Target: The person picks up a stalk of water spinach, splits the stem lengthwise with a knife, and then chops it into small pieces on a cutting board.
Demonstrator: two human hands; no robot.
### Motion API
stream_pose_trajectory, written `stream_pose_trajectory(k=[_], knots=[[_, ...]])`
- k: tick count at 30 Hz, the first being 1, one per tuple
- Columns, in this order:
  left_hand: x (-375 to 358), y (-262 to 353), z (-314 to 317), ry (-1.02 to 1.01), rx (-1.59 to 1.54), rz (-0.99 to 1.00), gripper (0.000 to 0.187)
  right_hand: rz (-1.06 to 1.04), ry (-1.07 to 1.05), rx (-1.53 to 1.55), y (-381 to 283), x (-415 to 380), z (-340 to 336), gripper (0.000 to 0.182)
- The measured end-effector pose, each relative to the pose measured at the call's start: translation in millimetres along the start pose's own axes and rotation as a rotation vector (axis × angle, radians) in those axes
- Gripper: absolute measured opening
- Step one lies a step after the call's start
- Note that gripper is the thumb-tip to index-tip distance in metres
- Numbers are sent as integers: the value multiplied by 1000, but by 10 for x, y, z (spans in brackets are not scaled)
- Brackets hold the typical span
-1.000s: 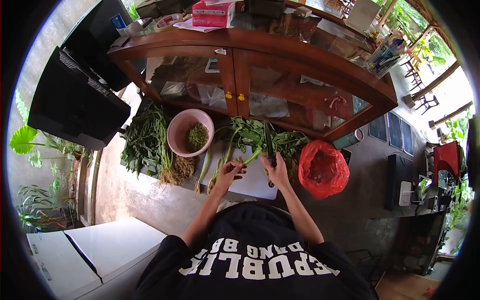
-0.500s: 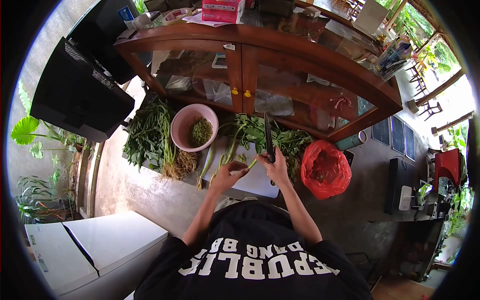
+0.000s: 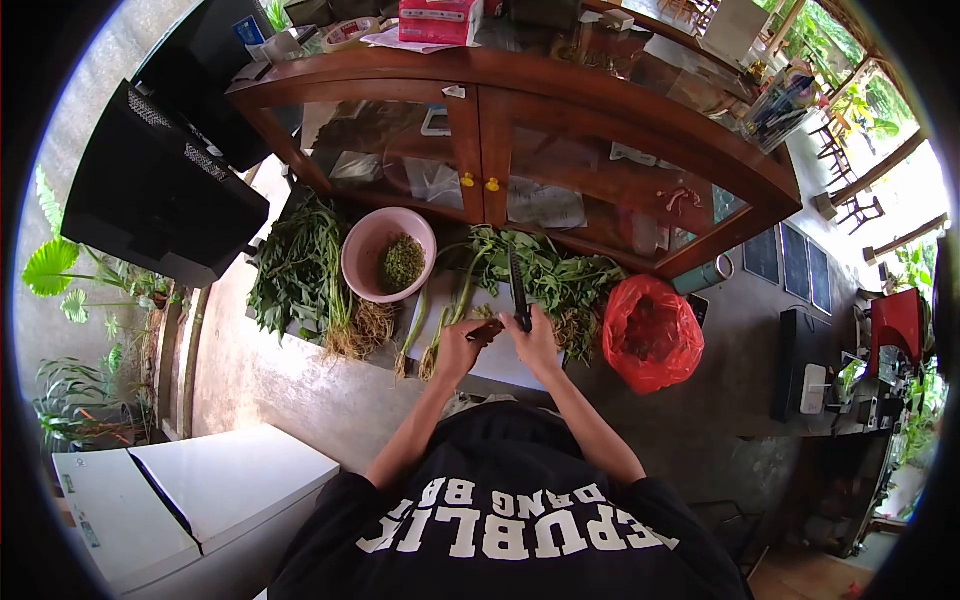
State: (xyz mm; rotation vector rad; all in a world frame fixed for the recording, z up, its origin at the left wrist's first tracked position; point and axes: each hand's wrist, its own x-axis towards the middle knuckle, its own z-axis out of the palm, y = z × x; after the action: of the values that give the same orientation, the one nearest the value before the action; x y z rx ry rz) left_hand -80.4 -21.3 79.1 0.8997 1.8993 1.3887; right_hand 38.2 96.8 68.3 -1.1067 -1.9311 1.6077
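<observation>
My right hand [image 3: 535, 343] is wrapped round the handle of a dark knife [image 3: 517, 285], its blade pointing away from me over leafy greens [image 3: 550, 270]. Close beside it, my left hand [image 3: 464, 347] has its fingers bent together above a white cutting board [image 3: 505, 371]; what they hold, if anything, is too small to make out. Long green stems [image 3: 459, 305] lie on the board's left side. A pink bowl [image 3: 357, 262] with chopped green pieces stands behind and left of my hands. To its left lies a bunch of leafy greens with roots [image 3: 362, 330].
An open red plastic bag [image 3: 652, 335] stands right of the greens. Behind the board is a wooden cabinet [image 3: 495, 130] with glass doors. A green cylinder [image 3: 703, 275] lies near the bag. A white refrigerator [image 3: 220, 480] is at the lower left.
Both hands have come closer together. My right hand and the knife have shifted left and slightly nearer me. The green stem piece between my hands no longer shows.
</observation>
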Motion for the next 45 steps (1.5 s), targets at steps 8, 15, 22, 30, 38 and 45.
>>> stream_pose_trajectory(k=[8,15,22,30,38,45], knots=[[59,-735,-1,30,-150,-212,21,-72,-95,-283,589,-88,-61,39],[264,-1029,189,109,-217,-289,21,-50,-158,-532,879,-203,-98,39],[265,-1222,174,162,-202,-307,26,-109,-141,-644,885,-229,-185,29],[252,-1262,118,234,-181,-246,23,-208,-184,-642,915,-222,-190,26],[196,-1099,75,190,-203,-374,24,-248,-279,-685,903,-209,-225,25],[131,-1398,103,229,175,-217,25,-316,-394,-837,962,-48,-113,29]])
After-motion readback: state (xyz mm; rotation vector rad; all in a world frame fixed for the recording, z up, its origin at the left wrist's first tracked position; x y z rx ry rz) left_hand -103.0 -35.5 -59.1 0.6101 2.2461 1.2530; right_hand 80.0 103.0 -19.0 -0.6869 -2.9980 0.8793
